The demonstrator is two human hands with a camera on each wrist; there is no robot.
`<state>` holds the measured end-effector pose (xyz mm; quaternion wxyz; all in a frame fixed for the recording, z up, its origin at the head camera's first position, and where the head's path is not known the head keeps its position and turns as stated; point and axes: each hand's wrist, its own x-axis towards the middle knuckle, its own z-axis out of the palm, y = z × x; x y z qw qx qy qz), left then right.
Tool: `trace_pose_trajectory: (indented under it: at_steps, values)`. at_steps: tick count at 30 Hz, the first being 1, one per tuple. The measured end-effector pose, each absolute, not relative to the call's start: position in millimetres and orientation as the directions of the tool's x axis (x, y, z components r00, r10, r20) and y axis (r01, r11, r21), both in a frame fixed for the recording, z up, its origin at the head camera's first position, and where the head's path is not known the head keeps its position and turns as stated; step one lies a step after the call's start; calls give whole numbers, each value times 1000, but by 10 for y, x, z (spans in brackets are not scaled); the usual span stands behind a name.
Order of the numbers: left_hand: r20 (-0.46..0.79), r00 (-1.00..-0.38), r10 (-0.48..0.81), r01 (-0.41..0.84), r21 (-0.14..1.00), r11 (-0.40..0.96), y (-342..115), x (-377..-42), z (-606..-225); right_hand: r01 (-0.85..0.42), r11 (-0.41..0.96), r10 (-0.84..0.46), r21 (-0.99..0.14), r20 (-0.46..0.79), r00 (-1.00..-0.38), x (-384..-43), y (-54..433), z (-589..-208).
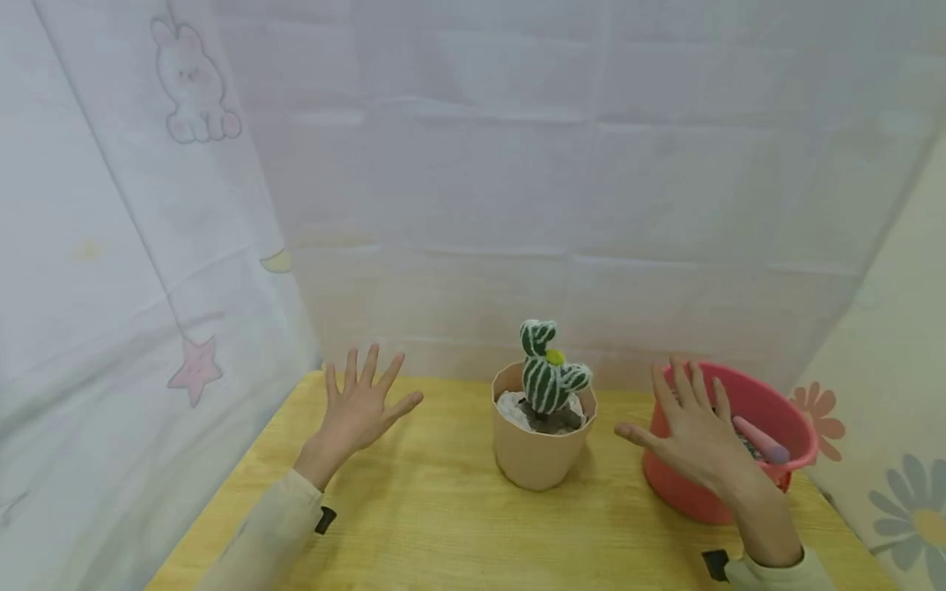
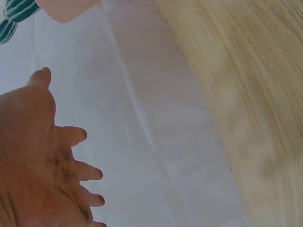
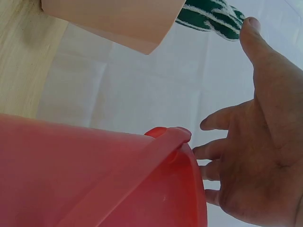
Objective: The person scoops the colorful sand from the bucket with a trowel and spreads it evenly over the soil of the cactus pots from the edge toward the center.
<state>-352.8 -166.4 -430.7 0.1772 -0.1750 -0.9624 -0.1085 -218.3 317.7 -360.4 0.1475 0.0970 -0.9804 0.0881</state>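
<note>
My left hand (image 1: 358, 413) is held above the left part of the table with its fingers spread, holding nothing. In the left wrist view its palm (image 2: 38, 161) shows dark smudges. My right hand (image 1: 698, 439), also spread and bare, hovers in front of a red bucket (image 1: 680, 484) and overlaps it in the head view. Between the hands stands a peach pot (image 1: 539, 460) with a green and white striped cactus (image 1: 544, 382) that bears a yellow flower. White filling and a dark brown patch surround the cactus base. A pink tool handle (image 1: 761, 441) leans inside the bucket.
The yellow wooden table (image 1: 443, 525) ends at a pale hanging sheet (image 1: 576, 189) behind. Another sheet with a bunny print (image 1: 194, 86) closes off the left side. Printed flowers (image 1: 924, 521) decorate the right side. The bucket's handle (image 3: 137, 175) hangs down its side.
</note>
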Motion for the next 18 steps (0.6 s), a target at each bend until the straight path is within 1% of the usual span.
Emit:
trace_pose_trajectory:
  at_steps: [6, 9, 14, 18]
  values:
    - [383, -859, 340, 410, 117, 905, -1554, -3511, -4327, -189, 970, -136, -153, 303, -943, -2071, 3243, -3634]
    - [381, -851, 362, 438, 134, 889, -1504, -3457, -4277, -189, 971, -137, -146, 309, -941, -2056, 3287, -3599]
    - [360, -821, 443, 541, 243, 805, -1327, -3243, -4026, -215, 974, -178, -74, 339, -924, -2073, 3410, -3448]
    - [395, -782, 481, 616, 378, 691, -1130, -3023, -3814, -206, 978, -187, -25, 322, -928, -2054, 3513, -3314]
